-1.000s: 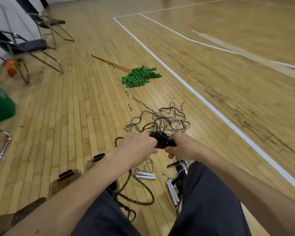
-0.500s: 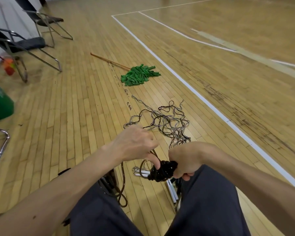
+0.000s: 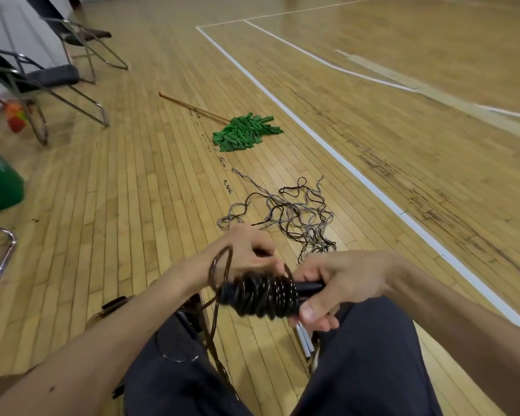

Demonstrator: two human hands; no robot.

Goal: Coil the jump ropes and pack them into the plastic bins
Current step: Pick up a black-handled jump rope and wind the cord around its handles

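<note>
The floor [image 3: 132,205] is of narrow wooden strips under a glossy varnish. To the right of the mop head [image 3: 245,133], beyond the painted white line [image 3: 312,133], the varnish looks worn, with dark rough streaks. The mop head itself is of matt green cloth strips, and its stick [image 3: 192,108] is of bare wood. To the left of the mop, the chair frames [image 3: 81,100] are of shiny metal tube and the seat [image 3: 54,76] is dark, padded and matt. Nearer than the mop lies a tangle of ropes [image 3: 300,217] of thin grey and black cord. Nearer still, the jump rope [image 3: 258,295] is a dark braided cord with pale flecks, wound on a black handle [image 3: 309,286] that has a dull sheen like plastic. Below it, the white handles [image 3: 305,340] look like smooth plastic, and the trousers [image 3: 373,355] are of dark matt cloth.
</note>
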